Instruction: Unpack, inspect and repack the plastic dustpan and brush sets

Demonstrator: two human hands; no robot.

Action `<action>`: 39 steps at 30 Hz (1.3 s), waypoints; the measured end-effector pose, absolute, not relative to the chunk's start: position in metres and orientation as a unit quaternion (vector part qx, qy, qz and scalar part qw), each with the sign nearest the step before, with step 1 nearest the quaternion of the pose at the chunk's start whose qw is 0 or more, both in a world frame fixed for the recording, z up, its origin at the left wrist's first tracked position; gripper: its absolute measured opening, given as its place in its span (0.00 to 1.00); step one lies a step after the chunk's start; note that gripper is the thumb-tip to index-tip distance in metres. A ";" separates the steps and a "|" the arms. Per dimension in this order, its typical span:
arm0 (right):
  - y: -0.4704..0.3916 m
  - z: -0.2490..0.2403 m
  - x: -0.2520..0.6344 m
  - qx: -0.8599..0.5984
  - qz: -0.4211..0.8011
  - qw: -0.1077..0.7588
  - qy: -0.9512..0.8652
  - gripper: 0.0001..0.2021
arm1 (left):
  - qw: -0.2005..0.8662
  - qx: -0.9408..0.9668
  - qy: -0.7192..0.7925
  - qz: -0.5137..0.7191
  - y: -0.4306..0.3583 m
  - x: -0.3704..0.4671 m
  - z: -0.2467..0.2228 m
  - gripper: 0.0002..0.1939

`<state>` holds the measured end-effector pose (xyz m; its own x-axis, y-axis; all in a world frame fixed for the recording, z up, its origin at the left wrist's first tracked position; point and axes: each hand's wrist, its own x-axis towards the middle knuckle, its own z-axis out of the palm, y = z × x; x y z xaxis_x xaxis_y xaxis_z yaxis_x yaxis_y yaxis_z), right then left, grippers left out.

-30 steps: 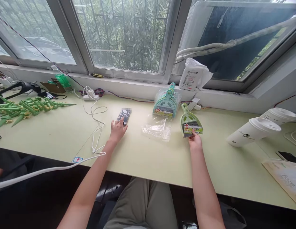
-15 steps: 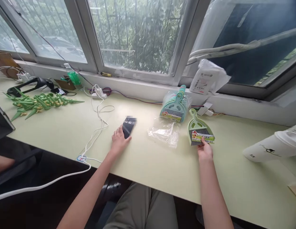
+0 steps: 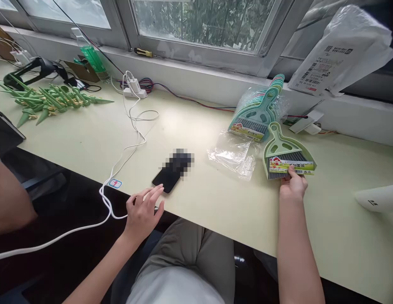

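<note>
My right hand (image 3: 294, 185) grips the lower edge of a light green dustpan (image 3: 266, 162), thumb on the printed label of the small brush (image 3: 286, 154) nested in it. The brush and pan lie together, handle pointing toward the window. At the table's front edge, my left hand (image 3: 144, 211) is open, fingers spread. Its fingertips are at the near end of a black smartphone (image 3: 167, 179) lying flat; whether they touch it I cannot tell. A white cable (image 3: 117, 216) passes behind this hand. Beyond the right hand leans a stack of teal dustpan sets (image 3: 258, 112) in clear plastic.
A crumpled clear bag (image 3: 232, 154) lies between phone and dustpan. Green plastic pieces (image 3: 53, 101), a green bottle (image 3: 93, 59) and a power strip (image 3: 135, 92) stand along the back left. A white cup (image 3: 378, 198) lies at right. Another person's arm (image 3: 11, 194) shows at left.
My left hand has drawn back from the phone's side toward the table edge, its fingers loosened from the phone. The right hand still holds the green dustpan. The view has tilted down.
</note>
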<state>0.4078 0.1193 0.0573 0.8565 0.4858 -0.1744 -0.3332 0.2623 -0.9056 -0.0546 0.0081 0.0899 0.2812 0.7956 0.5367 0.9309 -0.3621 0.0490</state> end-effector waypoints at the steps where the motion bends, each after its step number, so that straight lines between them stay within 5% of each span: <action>1: 0.120 0.058 0.407 -0.551 0.258 0.791 -0.069 0.16 | 0.138 -0.794 -0.542 -0.238 0.008 -0.054 0.089 0.23; 6: 0.121 0.058 0.407 -0.550 0.260 0.790 -0.069 0.16 | 0.101 -0.795 -0.559 -0.213 0.023 -0.034 0.089 0.18; 25: 0.121 0.058 0.408 -0.545 0.253 0.794 -0.090 0.14 | 0.094 -0.793 -0.570 -0.193 0.020 -0.052 0.081 0.29; 39: 0.122 0.058 0.408 -0.556 0.252 0.785 -0.104 0.14 | 0.071 -0.788 -0.570 -0.221 0.036 -0.038 0.085 0.25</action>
<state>0.4080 0.1221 0.0581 0.8517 0.5108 -0.1170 -0.2801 0.2551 -0.9255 -0.0384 0.0362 0.0852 0.2512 0.8672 0.4300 0.9303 -0.3390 0.1402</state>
